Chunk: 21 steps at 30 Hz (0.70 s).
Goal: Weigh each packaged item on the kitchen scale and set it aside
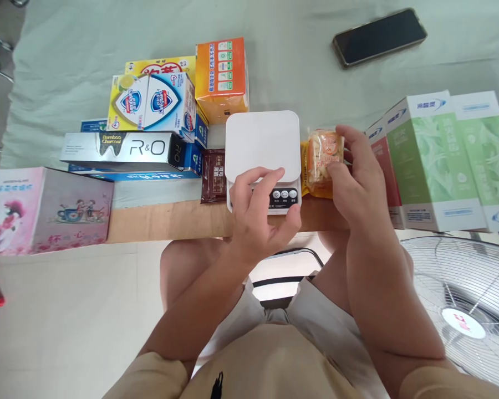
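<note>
A white kitchen scale [261,145] stands at the table's near edge, its square platform bare and its dark button panel facing me. Over the front of the scale hovers my left hand [260,216], fingers spread, holding nothing and partly covering the display. To the right of the scale, my right hand [360,180] grips a small clear-wrapped snack packet [325,158] between thumb and fingers. Beneath that packet lies a yellow-orange packet [316,192], mostly hidden. A dark brown packet [213,176] lies against the scale's left side.
Left of the scale are an orange box [222,80], soap boxes [149,102], a toothpaste box [120,149] and a pink cup box [72,210]. Green-and-white cartons [434,160] stand right. A phone [380,37] lies at the back. A fan [466,310] stands below, right.
</note>
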Motion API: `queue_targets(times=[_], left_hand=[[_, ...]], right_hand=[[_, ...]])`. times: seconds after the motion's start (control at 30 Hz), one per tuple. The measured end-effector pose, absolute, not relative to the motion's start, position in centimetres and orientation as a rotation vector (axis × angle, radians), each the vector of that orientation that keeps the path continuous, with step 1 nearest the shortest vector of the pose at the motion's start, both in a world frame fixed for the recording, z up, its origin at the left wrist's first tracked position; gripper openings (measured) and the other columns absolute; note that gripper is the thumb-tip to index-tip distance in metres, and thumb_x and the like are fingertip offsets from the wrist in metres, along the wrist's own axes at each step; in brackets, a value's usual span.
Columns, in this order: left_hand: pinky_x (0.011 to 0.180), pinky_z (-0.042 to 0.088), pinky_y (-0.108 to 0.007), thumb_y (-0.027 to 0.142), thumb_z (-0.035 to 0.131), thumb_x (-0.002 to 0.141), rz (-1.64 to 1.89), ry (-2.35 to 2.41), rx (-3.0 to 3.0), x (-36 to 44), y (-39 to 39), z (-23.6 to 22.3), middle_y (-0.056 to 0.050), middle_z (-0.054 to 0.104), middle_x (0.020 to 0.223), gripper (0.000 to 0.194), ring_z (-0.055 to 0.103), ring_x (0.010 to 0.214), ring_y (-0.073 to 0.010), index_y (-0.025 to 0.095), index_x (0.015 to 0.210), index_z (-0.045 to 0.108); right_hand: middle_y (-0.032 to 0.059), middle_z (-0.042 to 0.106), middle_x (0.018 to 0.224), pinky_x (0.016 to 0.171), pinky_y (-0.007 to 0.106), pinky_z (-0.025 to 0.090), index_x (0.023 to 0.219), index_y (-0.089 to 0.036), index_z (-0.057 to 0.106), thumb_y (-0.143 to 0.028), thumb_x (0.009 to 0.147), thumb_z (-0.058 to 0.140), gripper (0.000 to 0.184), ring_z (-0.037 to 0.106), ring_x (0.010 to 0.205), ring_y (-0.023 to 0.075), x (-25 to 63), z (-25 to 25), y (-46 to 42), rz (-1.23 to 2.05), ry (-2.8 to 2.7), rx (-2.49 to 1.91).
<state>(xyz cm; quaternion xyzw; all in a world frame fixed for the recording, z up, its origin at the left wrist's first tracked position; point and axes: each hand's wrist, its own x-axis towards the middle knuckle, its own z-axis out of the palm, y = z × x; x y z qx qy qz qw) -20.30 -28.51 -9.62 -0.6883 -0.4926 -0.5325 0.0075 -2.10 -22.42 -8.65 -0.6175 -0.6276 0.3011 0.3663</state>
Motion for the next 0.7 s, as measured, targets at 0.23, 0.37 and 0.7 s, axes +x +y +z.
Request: queue_targets(times=[0.23, 0.37, 0.7], left_hand=[[0.098, 0.055, -0.048, 0.039, 0.061, 0.100, -1.659, -1.632, -2.135, -22.0, -28.5, -9.1, -0.013, 0.063, 0.123, 0.040, 0.063, 0.114, -0.0276, 0.023, 0.137, 0.059], [0.095, 0.059, -0.047, 0.032, 0.059, 0.100, -1.520, -1.802, -2.006, -23.9, -28.7, -9.0, -0.013, 0.062, 0.120, 0.033, 0.064, 0.113, -0.0261, 0.020, 0.131, 0.064], [0.111, 0.049, -0.054, 0.023, 0.062, 0.097, -0.920, -2.431, -1.906, -27.2, -30.9, -9.3, -0.014, 0.066, 0.130, 0.022, 0.061, 0.122, -0.0343, 0.023, 0.108, 0.081]], right_hand=[[0.0042, 0.065, 0.150, 0.127, 0.059, 0.040, 0.144, -0.028, 0.062, -0.028, 0.098, 0.046, 0.049, 0.057, 0.145, 0.0276, -1.9, -8.6, -22.6, 0.520, -1.544, -1.436], [0.0068, 0.070, 0.134, 0.116, 0.055, 0.047, 0.135, -0.025, 0.066, -0.028, 0.096, 0.047, 0.044, 0.063, 0.130, 0.0272, -2.7, -7.6, -23.0, 0.348, -1.520, -1.312], [0.0068, 0.071, 0.111, 0.106, 0.052, 0.055, 0.120, -0.024, 0.072, -0.029, 0.097, 0.053, 0.030, 0.070, 0.113, 0.0275, -6.3, -7.0, -24.4, 0.249, -1.555, -0.799]])
